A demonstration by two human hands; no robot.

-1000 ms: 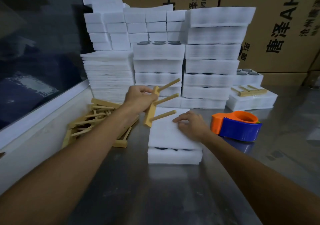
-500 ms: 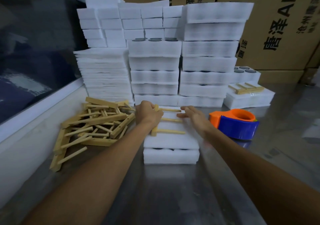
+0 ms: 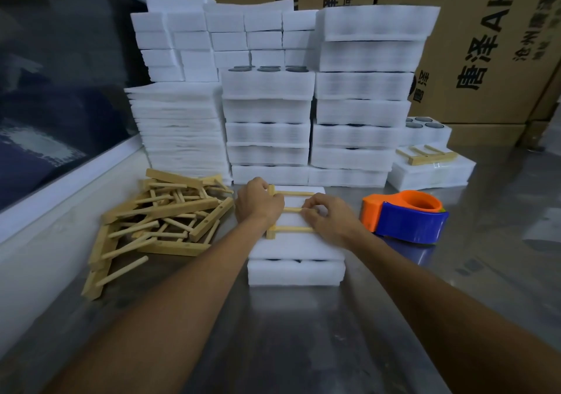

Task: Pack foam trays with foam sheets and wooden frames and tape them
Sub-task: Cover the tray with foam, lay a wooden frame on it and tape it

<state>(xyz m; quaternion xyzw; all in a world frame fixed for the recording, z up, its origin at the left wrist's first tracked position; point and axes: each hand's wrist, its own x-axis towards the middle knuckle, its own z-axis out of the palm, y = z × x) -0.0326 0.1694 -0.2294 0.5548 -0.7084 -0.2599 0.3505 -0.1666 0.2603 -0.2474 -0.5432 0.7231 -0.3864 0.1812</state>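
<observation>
A white foam tray (image 3: 296,272) lies on the steel table (image 3: 303,348) in front of me, covered by a white foam sheet (image 3: 299,242). On the sheet lies a wooden frame (image 3: 293,229) with three thin pegs pointing right. My left hand (image 3: 258,205) grips the frame's bar at its left end. My right hand (image 3: 329,217) pinches the middle peg, its fingers curled over the peg ends. The orange and blue tape dispenser (image 3: 405,216) sits just right of the tray.
A loose pile of wooden frames (image 3: 158,220) lies at the left. Stacks of foam trays (image 3: 361,111) and foam sheets (image 3: 179,132) stand behind. A packed tray with a frame (image 3: 429,166) sits at the back right, before cardboard boxes (image 3: 485,44).
My left hand brought the frame down from the air and laid it flat on the foam sheet. My right hand shifted from the sheet onto the pegs.
</observation>
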